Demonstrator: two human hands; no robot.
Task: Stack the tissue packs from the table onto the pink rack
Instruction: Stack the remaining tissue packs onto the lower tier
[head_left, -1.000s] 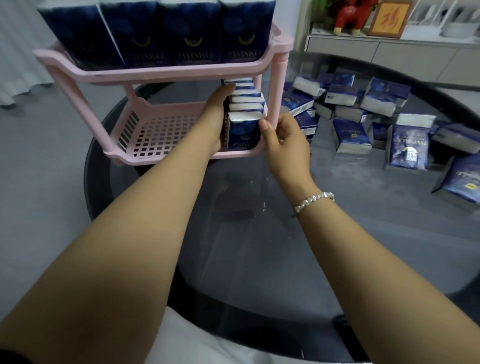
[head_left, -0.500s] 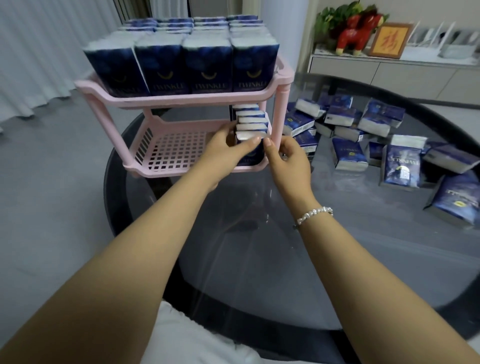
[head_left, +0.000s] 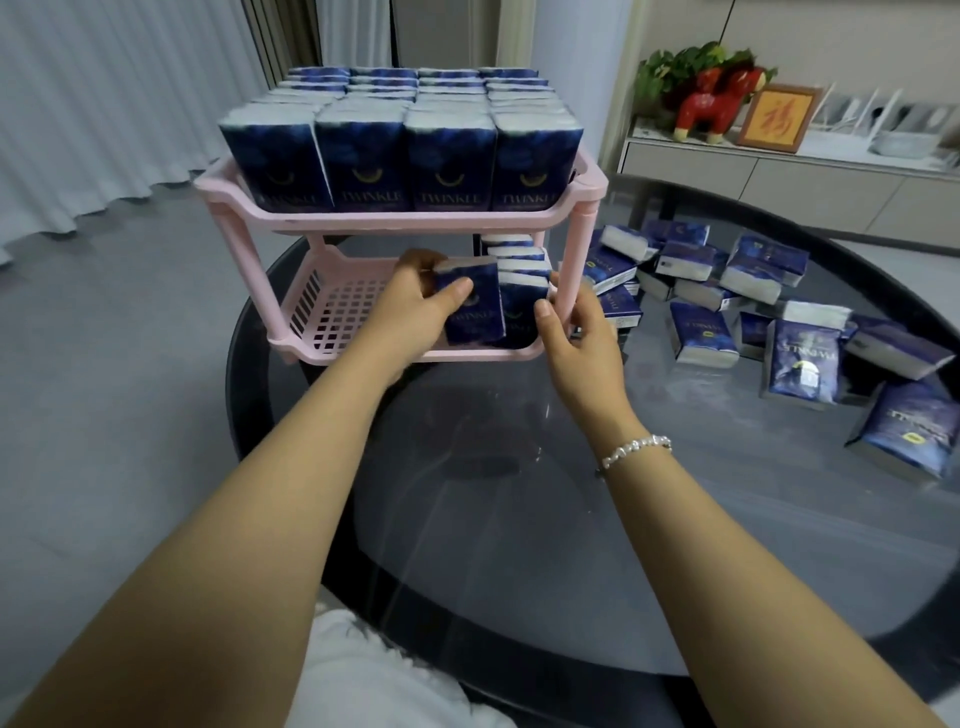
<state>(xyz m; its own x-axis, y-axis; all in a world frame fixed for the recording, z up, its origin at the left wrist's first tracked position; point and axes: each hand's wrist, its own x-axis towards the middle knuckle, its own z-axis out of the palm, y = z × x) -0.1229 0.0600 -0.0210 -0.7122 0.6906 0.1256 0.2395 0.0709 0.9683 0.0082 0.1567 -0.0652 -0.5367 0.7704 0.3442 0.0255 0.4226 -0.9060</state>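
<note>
A pink two-tier rack (head_left: 410, 222) stands on the round glass table. Its top shelf is full of upright dark blue tissue packs (head_left: 452, 156). On the lower shelf a short row of packs (head_left: 522, 270) stands at the right end. My left hand (head_left: 415, 306) grips one blue pack (head_left: 475, 312) upright at the front of the lower shelf, just left of that row. My right hand (head_left: 571, 327) hovers with loosely bent fingers at the rack's right front corner, its thumb near the row's front pack. Several loose packs (head_left: 727, 291) lie scattered on the table to the right.
The glass table (head_left: 519, 493) has a dark rim. The lower shelf's grid floor (head_left: 343, 306) is bare on its left. Behind the table, a low cabinet (head_left: 779, 176) carries a red horse figure, a framed picture and a plant. Curtains hang at the left.
The view has tilted up. My left hand has pulled back from beside the row and now holds one pack at the front of the lower shelf; my right hand has shifted slightly right.
</note>
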